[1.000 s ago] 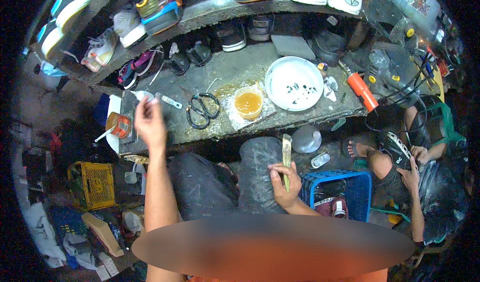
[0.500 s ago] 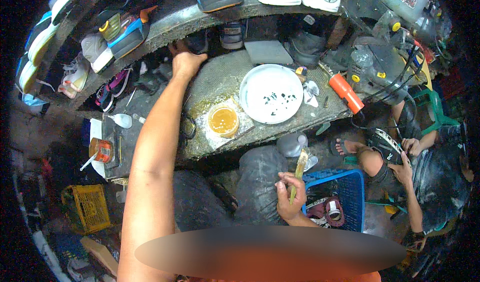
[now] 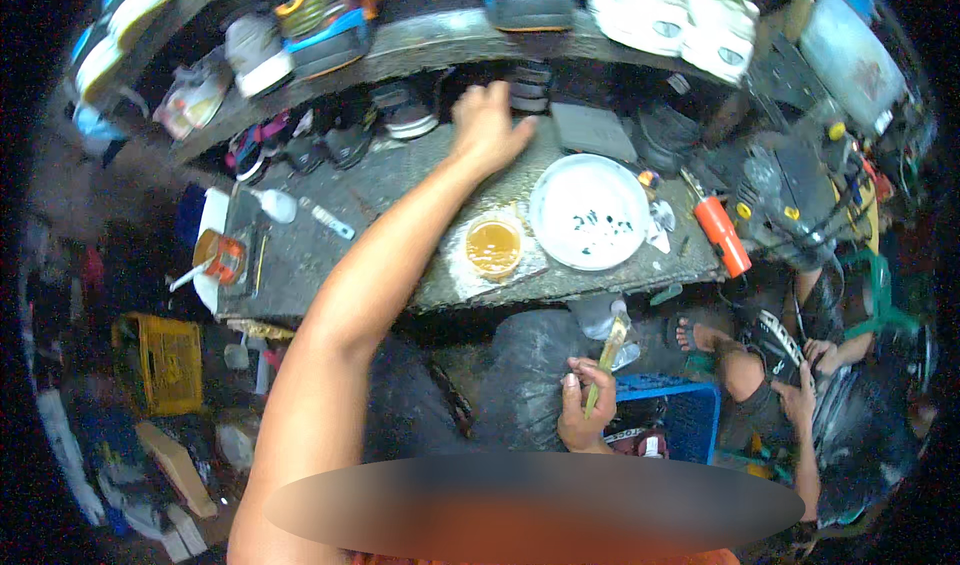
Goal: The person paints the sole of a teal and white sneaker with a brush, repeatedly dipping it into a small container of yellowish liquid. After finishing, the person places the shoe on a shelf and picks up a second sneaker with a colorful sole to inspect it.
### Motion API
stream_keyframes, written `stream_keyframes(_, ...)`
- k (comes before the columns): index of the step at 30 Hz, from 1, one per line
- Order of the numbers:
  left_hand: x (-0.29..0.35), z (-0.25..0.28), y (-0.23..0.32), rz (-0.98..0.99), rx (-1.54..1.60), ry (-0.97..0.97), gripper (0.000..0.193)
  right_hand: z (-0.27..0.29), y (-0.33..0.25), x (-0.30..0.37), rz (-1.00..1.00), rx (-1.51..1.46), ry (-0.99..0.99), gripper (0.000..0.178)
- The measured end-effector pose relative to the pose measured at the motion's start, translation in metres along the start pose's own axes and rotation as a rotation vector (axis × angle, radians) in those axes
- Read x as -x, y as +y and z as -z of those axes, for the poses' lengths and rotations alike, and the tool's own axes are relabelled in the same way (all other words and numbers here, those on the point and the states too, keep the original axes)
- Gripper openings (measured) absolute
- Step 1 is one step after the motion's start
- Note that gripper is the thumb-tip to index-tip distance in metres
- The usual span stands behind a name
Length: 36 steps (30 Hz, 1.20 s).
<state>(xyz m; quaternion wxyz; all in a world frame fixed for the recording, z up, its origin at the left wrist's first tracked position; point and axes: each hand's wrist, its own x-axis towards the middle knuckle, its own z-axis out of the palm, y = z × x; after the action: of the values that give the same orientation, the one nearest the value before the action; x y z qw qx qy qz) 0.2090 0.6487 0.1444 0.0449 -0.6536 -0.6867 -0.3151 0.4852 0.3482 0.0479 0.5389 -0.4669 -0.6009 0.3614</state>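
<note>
Notes from my remote seat: the left hand is out at the far side of the workbench, at the mouth of the space under the shelf, fingers loosely parted and thumb spread to the right. I see nothing in its hold; the fingertips blur, so I cannot tell whether they touch anything. Just right of them and slightly farther sits a dark sneaker with pale bands, end-on to me, its long axis seemingly running near to far; shadow keeps me from telling toe from heel. Left of the hand, apart from it, is a dark low-top sneaker with a white sole. The left hand is clearly the nearer to both. The right hand sits at the near side, by the right knee, closed around the handle of a flat brush. I read the brush's long axis as near to far, leaning a little right, bristles pointing far and right, handle end toward the body. From that bristle end, the plastic tub of amber liquid lies far and left, and the white basin farther off, slightly left.
</note>
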Motion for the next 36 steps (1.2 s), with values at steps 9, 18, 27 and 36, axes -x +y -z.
stream_keyframes(9,-0.04,-0.001,-0.026,0.179,0.18,-0.367,0.054,-0.002,0.011,0.0,0.069,-0.026,0.046,0.025)
stream_keyframes(18,0.221,0.176,-0.078,0.157,0.603,-0.028,0.037,0.0,-0.035,-0.008,0.093,-0.034,-0.036,0.019)
stream_keyframes(27,0.443,0.265,-0.005,0.134,0.495,0.289,0.047,-0.121,-0.213,-0.019,-0.078,-0.724,-0.381,0.056)
stream_keyframes(36,0.454,0.35,-0.036,0.381,1.252,0.52,0.096,-0.151,-0.25,0.044,0.319,-0.347,-0.546,0.037)
